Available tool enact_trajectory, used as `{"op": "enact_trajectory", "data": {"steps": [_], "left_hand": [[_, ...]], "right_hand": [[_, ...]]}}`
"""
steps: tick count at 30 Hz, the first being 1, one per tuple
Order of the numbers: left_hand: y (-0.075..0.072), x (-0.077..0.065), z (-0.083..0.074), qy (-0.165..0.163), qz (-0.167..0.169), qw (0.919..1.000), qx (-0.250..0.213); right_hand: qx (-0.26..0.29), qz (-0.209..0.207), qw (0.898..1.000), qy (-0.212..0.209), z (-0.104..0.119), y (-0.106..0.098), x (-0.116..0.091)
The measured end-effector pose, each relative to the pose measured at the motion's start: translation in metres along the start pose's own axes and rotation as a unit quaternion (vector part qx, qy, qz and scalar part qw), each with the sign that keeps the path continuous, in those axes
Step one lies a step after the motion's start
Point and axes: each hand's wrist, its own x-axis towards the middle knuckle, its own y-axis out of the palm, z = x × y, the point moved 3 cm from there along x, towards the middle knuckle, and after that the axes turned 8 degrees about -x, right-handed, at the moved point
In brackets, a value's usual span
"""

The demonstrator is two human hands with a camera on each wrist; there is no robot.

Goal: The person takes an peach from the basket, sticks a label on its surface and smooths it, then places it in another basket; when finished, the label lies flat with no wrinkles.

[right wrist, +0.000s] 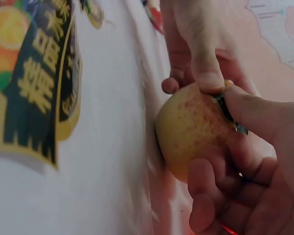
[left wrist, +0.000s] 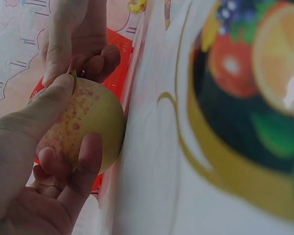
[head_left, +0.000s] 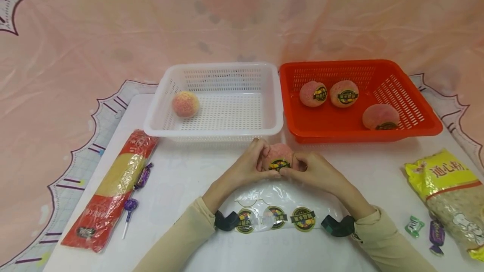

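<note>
A pinkish peach [head_left: 277, 153] is held between both hands just in front of the baskets. On its near side sits a round black-and-gold fruit sticker [head_left: 279, 165]. My left hand [head_left: 251, 163] grips the peach from the left with curled fingers. From the other side my right hand [head_left: 316, 172] grips it too, and both thumbs press at the sticker's lower edge. The right wrist view shows the peach's yellow, red-speckled underside [right wrist: 186, 127] close over the table. Below the hands lies a clear sticker sheet [head_left: 261, 196] bearing three more such stickers.
A white basket [head_left: 211, 132] with one peach [head_left: 185, 104] stands behind, beside a red basket [head_left: 340, 134] holding three stickered peaches. At left lie a red-and-yellow packet [head_left: 113, 179], a purple candy [head_left: 143, 176] and a lollipop [head_left: 130, 205]. A pasta bag [head_left: 450, 196] and two candies lie right.
</note>
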Motion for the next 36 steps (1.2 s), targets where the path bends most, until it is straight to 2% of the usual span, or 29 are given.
{"op": "enact_trajectory", "data": {"steps": [6,13,20,23,26,28,30,31,33,34,35,36], "left_hand": [[-0.002,0.001,0.000,0.003,-0.005,0.9999,0.008],[0.004,-0.001,0.008,-0.055,-0.012,0.9972,-0.049],[0.001,-0.005,0.009,-0.073,-0.001,0.9958,-0.056],[-0.002,-0.006,0.009,-0.084,-0.009,0.9962,-0.025],[-0.004,-0.006,0.007,-0.081,-0.027,0.9954,0.045],[-0.005,-0.005,0.005,-0.074,-0.039,0.9929,0.084],[-0.004,-0.004,0.003,-0.063,-0.045,0.9916,0.104],[-0.004,-0.004,0.002,-0.054,-0.046,0.9923,0.101],[-0.002,-0.002,0.001,-0.042,-0.045,0.9955,0.072],[0.000,-0.001,0.001,-0.036,-0.043,0.9969,0.054],[0.002,0.000,0.001,-0.031,-0.040,0.9980,0.037],[0.003,0.000,0.002,-0.027,-0.038,0.9987,0.021]], "right_hand": [[-0.037,-0.026,0.999,-0.003,0.003,-0.002,0.002],[-0.072,-0.037,0.997,-0.013,0.008,-0.004,0.002],[-0.073,-0.029,0.996,-0.036,0.008,-0.002,0.003],[-0.052,-0.022,0.997,-0.056,0.006,0.000,0.005],[-0.003,-0.010,0.998,-0.060,-0.002,0.001,0.006],[0.049,-0.004,0.998,-0.039,-0.009,0.000,0.005],[0.104,-0.014,0.994,-0.006,-0.018,-0.002,0.002],[0.125,-0.027,0.992,0.018,-0.023,-0.005,0.000],[0.199,-0.064,0.976,0.067,-0.032,-0.010,-0.007],[0.258,-0.087,0.960,0.070,-0.036,-0.013,-0.012],[0.327,-0.112,0.935,0.076,-0.041,-0.017,-0.016],[0.402,-0.135,0.903,0.071,-0.046,-0.021,-0.021]]}}
